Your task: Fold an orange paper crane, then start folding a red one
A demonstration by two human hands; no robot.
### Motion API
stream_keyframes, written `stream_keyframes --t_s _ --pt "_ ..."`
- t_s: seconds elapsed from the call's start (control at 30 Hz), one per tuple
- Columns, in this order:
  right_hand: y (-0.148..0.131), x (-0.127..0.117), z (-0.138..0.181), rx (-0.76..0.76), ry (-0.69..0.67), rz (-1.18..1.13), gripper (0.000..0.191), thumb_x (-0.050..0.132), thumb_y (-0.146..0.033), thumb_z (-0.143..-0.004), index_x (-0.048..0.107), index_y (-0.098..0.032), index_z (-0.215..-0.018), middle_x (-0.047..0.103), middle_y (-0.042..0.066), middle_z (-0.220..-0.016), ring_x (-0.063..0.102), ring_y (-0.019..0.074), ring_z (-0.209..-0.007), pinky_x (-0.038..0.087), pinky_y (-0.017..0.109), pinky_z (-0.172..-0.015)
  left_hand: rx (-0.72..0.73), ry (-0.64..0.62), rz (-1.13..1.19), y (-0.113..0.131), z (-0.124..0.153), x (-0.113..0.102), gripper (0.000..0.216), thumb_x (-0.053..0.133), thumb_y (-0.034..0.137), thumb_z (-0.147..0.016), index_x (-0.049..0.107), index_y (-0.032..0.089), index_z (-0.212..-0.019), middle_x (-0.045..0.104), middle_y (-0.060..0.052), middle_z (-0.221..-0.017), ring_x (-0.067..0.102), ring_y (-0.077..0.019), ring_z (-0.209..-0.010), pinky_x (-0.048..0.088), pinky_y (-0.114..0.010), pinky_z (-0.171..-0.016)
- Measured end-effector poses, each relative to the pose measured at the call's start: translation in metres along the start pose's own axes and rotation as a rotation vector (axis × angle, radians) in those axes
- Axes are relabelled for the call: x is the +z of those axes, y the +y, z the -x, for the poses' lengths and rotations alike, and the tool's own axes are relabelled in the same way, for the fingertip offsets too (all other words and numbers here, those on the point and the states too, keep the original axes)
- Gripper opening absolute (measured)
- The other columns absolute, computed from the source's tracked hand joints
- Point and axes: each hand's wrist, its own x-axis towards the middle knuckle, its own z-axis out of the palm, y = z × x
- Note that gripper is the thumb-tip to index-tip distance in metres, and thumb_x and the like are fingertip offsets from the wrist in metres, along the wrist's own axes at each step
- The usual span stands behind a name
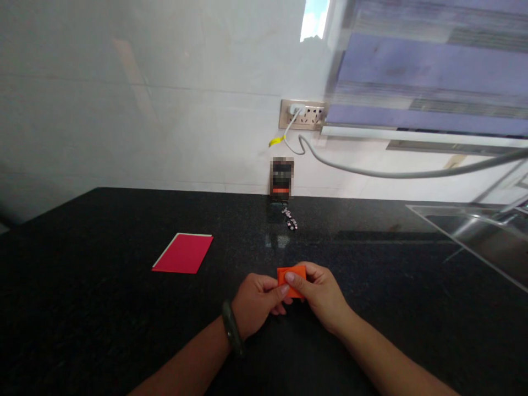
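A small folded orange paper is held low over the black stone counter, near its front. My left hand, with a dark band on the wrist, pinches its left edge. My right hand grips its right side, thumb pressed across the front. Both hands are closed on the paper, and its lower part is hidden by the fingers.
A red sheet of paper lies flat on the counter to the left. A small dark object stands against the white wall, with a little patterned item before it. A wall socket feeds a grey cable. A steel sink is at right.
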Motion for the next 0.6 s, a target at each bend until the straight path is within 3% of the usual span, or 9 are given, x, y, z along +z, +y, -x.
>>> stream_keyframes --t_s 0.17,0.43,0.6 --pt "0.0 -0.006 -0.002 0.032 -0.015 0.013 0.028 0.067 -0.038 -0.065 0.056 -0.013 -0.061 0.054 -0.003 -0.051 0.045 0.0073 -0.045 0.033 0.02 -0.046 0.07 -0.004 -0.055 -0.006 -0.002 0.0 0.031 0.054 0.04 -0.072 0.063 0.01 -0.067 0.058 -0.002 -0.055 0.051 -0.0105 -0.048 0.039 -0.022 -0.05" --pt "0.004 -0.013 -0.002 0.016 -0.099 0.132 0.025 0.067 -0.035 -0.067 0.058 -0.012 -0.062 0.053 -0.002 -0.055 0.045 0.0072 -0.05 0.035 0.02 -0.049 0.144 0.095 -0.209 -0.004 0.002 0.0 0.04 0.052 0.047 -0.073 0.059 0.012 -0.058 0.051 0.001 -0.05 0.042 -0.0086 -0.047 0.03 -0.021 -0.047" --pt "0.002 -0.012 0.0 0.03 -0.118 0.154 0.026 0.065 -0.036 -0.068 0.057 -0.012 -0.063 0.055 -0.001 -0.056 0.046 0.0079 -0.05 0.035 0.02 -0.049 0.177 0.107 -0.211 -0.001 0.004 0.001 0.041 0.048 0.045 -0.076 0.059 0.013 -0.054 0.052 0.001 -0.05 0.046 -0.0102 -0.051 0.034 -0.021 -0.051"
